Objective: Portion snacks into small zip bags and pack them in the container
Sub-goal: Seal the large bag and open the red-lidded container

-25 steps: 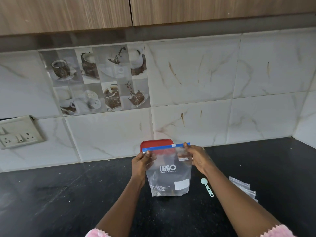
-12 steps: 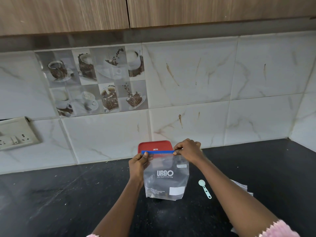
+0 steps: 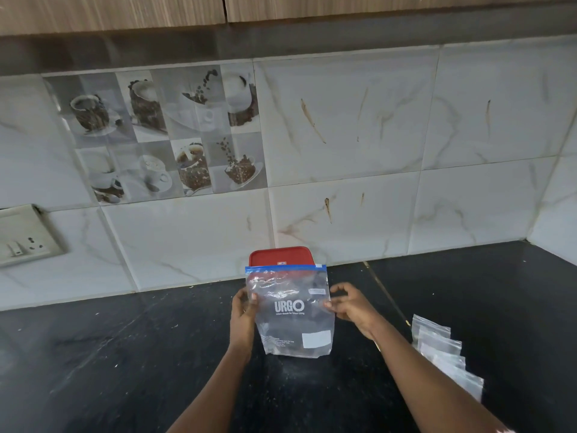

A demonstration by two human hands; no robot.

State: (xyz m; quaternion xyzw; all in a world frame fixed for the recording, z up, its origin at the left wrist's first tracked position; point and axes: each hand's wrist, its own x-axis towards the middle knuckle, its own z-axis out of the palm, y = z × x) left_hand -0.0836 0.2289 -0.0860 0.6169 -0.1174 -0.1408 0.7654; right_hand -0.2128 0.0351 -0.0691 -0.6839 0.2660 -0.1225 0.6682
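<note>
A clear zip bag (image 3: pixel 292 310) printed URGO, with a blue zip strip along its top, stands upright on the black counter (image 3: pixel 125 354); something dark lies in its bottom. My left hand (image 3: pixel 243 310) grips its left edge at mid-height. My right hand (image 3: pixel 351 304) pinches its right edge with curled fingers. Behind the bag stands a container with a red lid (image 3: pixel 281 256), mostly hidden. Several small empty zip bags (image 3: pixel 443 348) lie fanned out on the counter to the right of my right forearm.
A tiled wall rises right behind the container. A switch and socket plate (image 3: pixel 22 235) is mounted on the wall at far left. Wooden cabinets hang overhead. The counter meets a side wall at far right.
Both hands have slid down from the blue zip strip to the bag's side edges. The small spoon seen to the right earlier is out of sight behind my right arm.
</note>
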